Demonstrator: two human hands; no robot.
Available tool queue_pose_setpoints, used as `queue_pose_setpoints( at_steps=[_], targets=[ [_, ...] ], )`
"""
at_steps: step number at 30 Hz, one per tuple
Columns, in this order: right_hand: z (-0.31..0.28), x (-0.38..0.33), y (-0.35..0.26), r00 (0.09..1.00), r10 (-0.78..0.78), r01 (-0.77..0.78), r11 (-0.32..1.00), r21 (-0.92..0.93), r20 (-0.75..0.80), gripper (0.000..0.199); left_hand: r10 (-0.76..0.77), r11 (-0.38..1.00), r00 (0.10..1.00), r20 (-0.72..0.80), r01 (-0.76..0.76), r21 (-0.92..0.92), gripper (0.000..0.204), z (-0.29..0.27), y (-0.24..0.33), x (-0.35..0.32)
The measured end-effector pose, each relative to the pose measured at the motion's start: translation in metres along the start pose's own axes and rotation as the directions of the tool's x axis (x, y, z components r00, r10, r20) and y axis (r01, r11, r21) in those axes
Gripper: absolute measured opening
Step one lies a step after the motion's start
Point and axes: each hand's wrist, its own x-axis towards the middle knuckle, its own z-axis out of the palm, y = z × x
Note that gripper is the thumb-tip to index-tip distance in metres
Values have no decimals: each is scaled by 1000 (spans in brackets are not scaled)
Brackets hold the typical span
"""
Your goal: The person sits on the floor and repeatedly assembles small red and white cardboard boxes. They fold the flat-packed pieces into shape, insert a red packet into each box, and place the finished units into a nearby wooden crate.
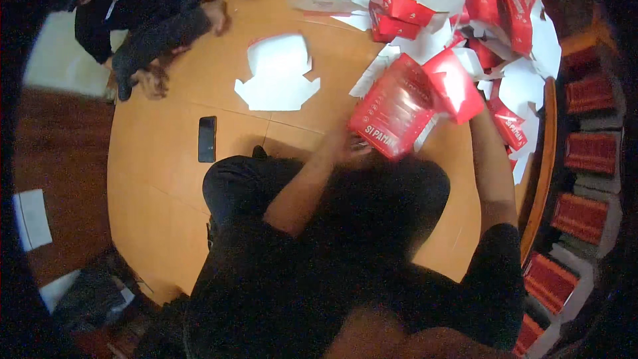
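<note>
Above my lap is a red paperboard carton with white print, its near edge over my left hand. The fingers of that hand are curled against the underside of the carton and grip it. A second red panel, bright with glare and a little smeared, slants off to its right; whether it belongs to the same carton I cannot tell. My right forearm reaches up to this panel, and the panel hides my right hand and its fingers.
A heap of red and white cartons spreads over the far right. An unfolded white carton and a black phone lie on the tan floor. Another person's hand is at the far left. Stacked red bundles line the right side.
</note>
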Motion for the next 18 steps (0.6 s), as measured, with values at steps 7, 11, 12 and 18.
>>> queue_pose_setpoints(
  at_steps=[7,11,12,18],
  targets=[
    [31,-82,-76,966,-231,230,973,-24,-116,40,267,962,949,169,-252,-106,65,-9,-4,-28],
    [70,-138,-139,915,-399,403,913,-68,65,36,497,867,822,278,-483,-124,63,24,10,-98],
    [78,-141,-154,893,-434,445,892,-79,123,35,538,841,796,276,-526,-123,63,20,8,-99],
    [127,-145,-206,780,-541,590,804,-79,316,30,733,660,640,233,-752,-11,60,-4,1,-86]
  ],
)
